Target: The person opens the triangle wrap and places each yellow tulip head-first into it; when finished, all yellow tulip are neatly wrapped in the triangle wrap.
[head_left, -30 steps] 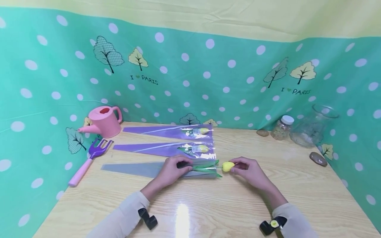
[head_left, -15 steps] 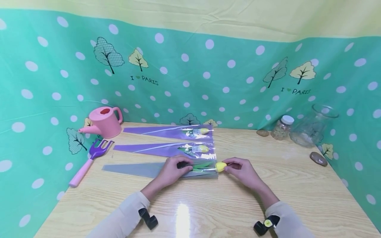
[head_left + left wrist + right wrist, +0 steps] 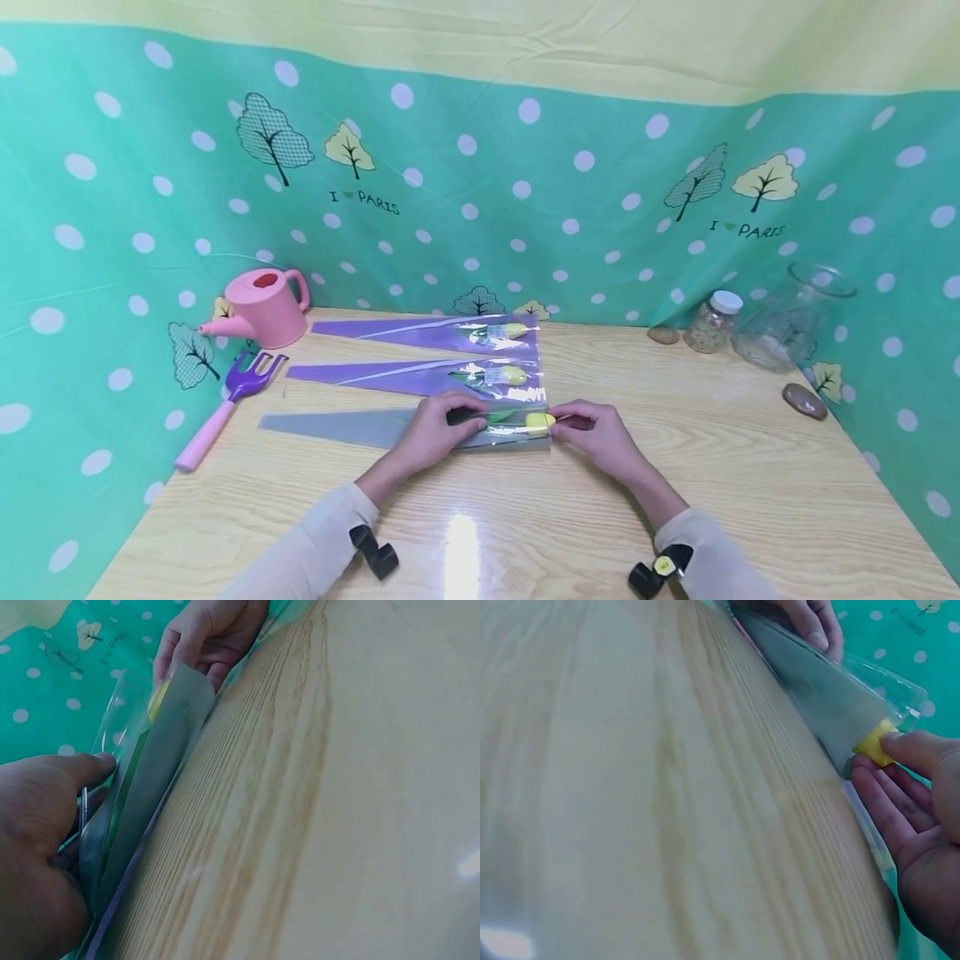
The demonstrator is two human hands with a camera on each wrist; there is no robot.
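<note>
A yellow artificial tulip (image 3: pixel 537 422) with green leaves lies inside a flower sleeve (image 3: pixel 337 425) that has a grey back and a clear front. My left hand (image 3: pixel 438 429) grips the sleeve around its middle, thumb against the clear film in the left wrist view. At the sleeve's open right end, my right hand (image 3: pixel 596 433) pinches the tip of the tulip head between thumb and fingers. The right wrist view shows the yellow head (image 3: pixel 875 742) partly within the sleeve mouth. The tulip's stem is mostly hidden by my left hand and the grey film.
Two purple sleeves, a nearer one (image 3: pixel 390 377) and a farther one (image 3: pixel 405 333), lie behind, each with a yellow tulip. At left are a pink watering can (image 3: pixel 270 312) and a purple-pink hand fork (image 3: pixel 228 408). A lidded jar (image 3: pixel 708 325), glass vase (image 3: pixel 776 333) and stones (image 3: pixel 805 401) stand right.
My right hand has moved left, sliding the tulip deeper so its leaves and most of its head are now within the grey sleeve. My left hand has stayed in place.
</note>
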